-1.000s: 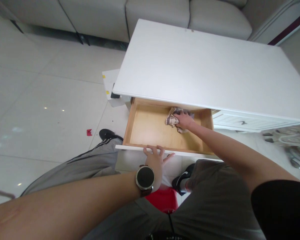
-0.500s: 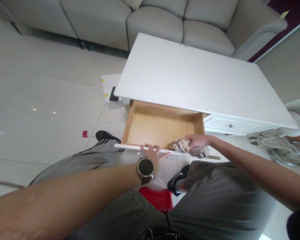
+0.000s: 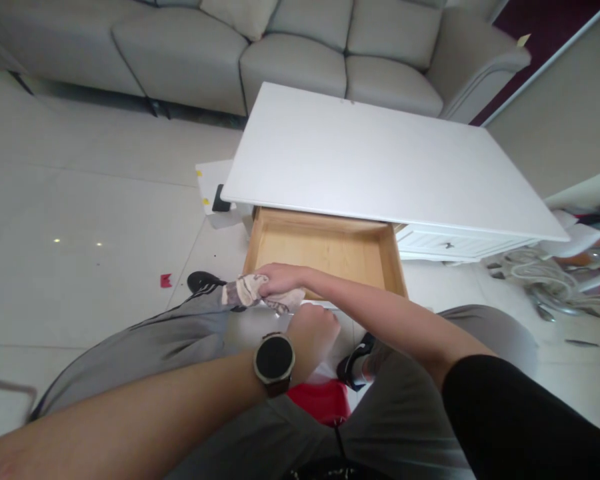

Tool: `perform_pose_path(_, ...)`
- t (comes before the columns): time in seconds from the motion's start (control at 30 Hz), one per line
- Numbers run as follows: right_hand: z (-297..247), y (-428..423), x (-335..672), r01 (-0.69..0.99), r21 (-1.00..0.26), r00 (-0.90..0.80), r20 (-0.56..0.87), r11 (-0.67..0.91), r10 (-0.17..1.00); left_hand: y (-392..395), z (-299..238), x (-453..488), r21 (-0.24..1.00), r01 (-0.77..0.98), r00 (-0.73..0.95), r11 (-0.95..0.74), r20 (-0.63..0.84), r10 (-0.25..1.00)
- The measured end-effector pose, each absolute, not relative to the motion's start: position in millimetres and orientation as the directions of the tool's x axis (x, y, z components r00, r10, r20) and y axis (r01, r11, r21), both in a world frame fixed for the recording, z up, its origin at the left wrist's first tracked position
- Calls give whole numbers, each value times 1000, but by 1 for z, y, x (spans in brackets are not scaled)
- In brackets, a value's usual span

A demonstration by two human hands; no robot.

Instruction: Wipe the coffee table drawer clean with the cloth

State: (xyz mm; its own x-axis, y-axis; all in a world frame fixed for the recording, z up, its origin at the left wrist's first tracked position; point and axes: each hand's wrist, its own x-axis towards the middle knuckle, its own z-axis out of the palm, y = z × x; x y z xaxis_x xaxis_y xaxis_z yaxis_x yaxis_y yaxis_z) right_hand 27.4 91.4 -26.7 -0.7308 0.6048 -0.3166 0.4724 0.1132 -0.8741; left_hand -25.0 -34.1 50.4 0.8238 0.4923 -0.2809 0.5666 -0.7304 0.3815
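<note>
While the head camera looks down over the person's lap, the right hand [image 3: 281,278] reaches across to the near left corner of the open wooden drawer [image 3: 325,250], its fingers closed around a crumpled patterned cloth [image 3: 247,292]. That cloth sits at the drawer's front edge, bunched under the hand and trailing out to the left above the grey trouser leg [image 3: 170,333]. Just below, the left hand [image 3: 313,333] is curled at the white drawer front [image 3: 325,305], knuckles up; I cannot tell what its fingers grip, since they are tucked out of sight. A dark round watch [image 3: 275,360] sits on that wrist. Above the drawer spreads the white table top [image 3: 380,167], with a grey sofa [image 3: 260,53] behind it. Between the knees shows a red stool [image 3: 320,401], and a tangle of cables [image 3: 550,283] lies on the tiled floor [image 3: 80,220] to the right.
</note>
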Motion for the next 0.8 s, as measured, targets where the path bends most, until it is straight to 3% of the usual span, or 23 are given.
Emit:
perform_pose_path(0.1,-17,85,69,573,-819,-708,-473,34,524,-30,52,-24,312,541,831,-781,-342,439)
perform_pose_path(0.2,-6,67,149,749,-662,-592,-681,-17,431,-31,52,-23,301,519,838,-800,-365,406)
perform_pose_path(0.27,5,50,209,872,-489,-453,-787,23,418,-33,54,-23,296,513,840,-806,-367,400)
perform_pose_path(0.33,19,33,265,968,-237,-248,-861,82,444,-33,56,-24,289,511,843,-810,-354,405)
perform_pose_path(0.4,35,19,312,990,-67,-122,-846,124,519,-31,57,-24,275,509,847,-816,-331,417)
perform_pose_path(0.5,50,1,360,979,-112,-200,-685,170,701,-27,51,-25,249,517,842,-819,-319,435)
perform_pose_path(0.57,47,-10,377,939,-155,-343,-510,308,789,-25,44,-25,232,539,828,-810,-323,458)
perform_pose_path(0.63,34,-17,385,864,-135,-492,-429,485,757,-22,34,-25,204,564,811,-800,-321,489)
perform_pose_path(0.7,16,-18,388,814,-81,-543,-459,576,703,-18,26,-23,175,579,797,-797,-329,507)
perform_pose_path(0.8,-8,0,389,859,64,-426,-461,507,779,-9,19,-20,171,576,790,-799,-368,491)
